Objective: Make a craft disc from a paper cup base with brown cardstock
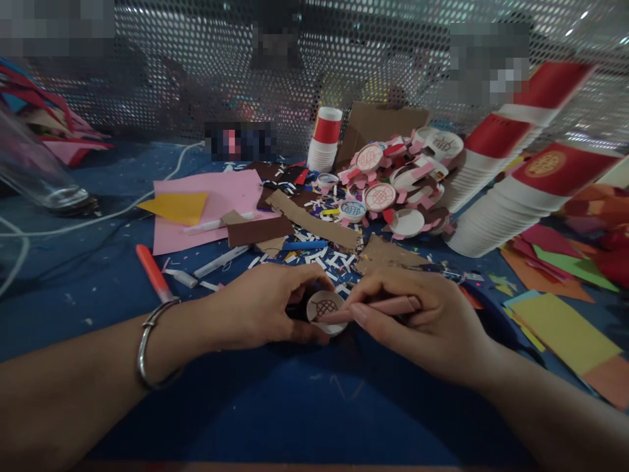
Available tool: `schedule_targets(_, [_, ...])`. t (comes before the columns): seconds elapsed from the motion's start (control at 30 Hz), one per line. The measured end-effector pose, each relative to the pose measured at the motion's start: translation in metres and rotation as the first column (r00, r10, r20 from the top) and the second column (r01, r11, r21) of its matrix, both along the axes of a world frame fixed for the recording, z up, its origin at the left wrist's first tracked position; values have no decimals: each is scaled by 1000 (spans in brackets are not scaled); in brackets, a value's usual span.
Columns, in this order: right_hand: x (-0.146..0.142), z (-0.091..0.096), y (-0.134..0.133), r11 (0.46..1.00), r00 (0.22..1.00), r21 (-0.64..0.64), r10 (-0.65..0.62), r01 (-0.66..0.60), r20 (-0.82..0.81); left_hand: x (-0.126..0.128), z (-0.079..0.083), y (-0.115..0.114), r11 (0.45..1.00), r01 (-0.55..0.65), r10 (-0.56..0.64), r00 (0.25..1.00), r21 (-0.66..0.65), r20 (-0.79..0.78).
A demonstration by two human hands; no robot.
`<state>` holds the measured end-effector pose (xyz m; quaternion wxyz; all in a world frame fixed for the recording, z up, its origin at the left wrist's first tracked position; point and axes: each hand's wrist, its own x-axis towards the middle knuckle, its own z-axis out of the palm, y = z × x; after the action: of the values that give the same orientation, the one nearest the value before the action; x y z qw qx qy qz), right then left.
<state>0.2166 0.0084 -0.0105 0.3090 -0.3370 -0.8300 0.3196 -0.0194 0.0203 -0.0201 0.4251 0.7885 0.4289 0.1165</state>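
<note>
My left hand (pixel 268 305) grips a small round white piece (pixel 339 326) by its left edge, thumb below and fingers above. Brown crossing lines are drawn on the face of this disc, like a turtle-shell grid. In my right hand (pixel 422 321) is a brownish-pink marker pen (pixel 388 307), its tip on the disc near the drawn lines. Whether legs or tabs are joined to the disc is hidden by my fingers. Beyond my hands lies a heap of similar paper-cup turtles (pixel 381 196) with patterned round tops and pink tabs.
Stacked red-and-white paper cups (pixel 511 190) lean at the right, with one more stack (pixel 324 141) at the back. Pink paper (pixel 206 196), cardboard strips (pixel 314 221), paper scraps and a blue marker (pixel 304 246) cover the middle. A red-orange marker (pixel 152 272) lies left; coloured sheets (pixel 565 331) lie right.
</note>
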Motion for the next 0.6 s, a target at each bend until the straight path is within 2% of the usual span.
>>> schedule_targets(0.23, [5,3,0,996,997,50,-73,73,15,1,2,0,999,-13,17,994,39,-111])
schedule_targets(0.6, [5,2,-2,996,997,-58,-68,70,45,0,-1,0,1000,-6,5,1000,-26,-19])
